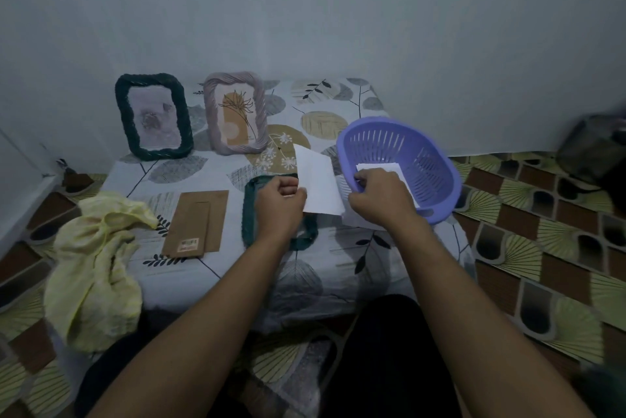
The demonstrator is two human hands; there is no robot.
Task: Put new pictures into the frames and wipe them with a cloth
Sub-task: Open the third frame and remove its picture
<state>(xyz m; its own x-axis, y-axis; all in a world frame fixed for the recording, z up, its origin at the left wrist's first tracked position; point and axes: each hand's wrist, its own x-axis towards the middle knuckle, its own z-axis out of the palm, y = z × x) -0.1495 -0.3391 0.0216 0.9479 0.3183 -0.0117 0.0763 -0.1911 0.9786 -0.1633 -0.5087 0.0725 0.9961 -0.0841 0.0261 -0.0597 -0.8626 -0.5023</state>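
Leaf-patterned cloth covers a low bench (pixel 338 106) by a pale wall. The left hand (pixel 279 196) pinches a white picture (pixel 320 180) above the teal frame (pixel 249 211) lying flat. The right hand (pixel 376 194) grips spare sheets (pixel 379 167) in the purple basket (pixel 440 180). Likely next: seat the picture, then refit the backing board (pixel 196 224).

Dim room: bare pale wall (pixel 338 4), fan-patterned tiled floor (pixel 542 248).
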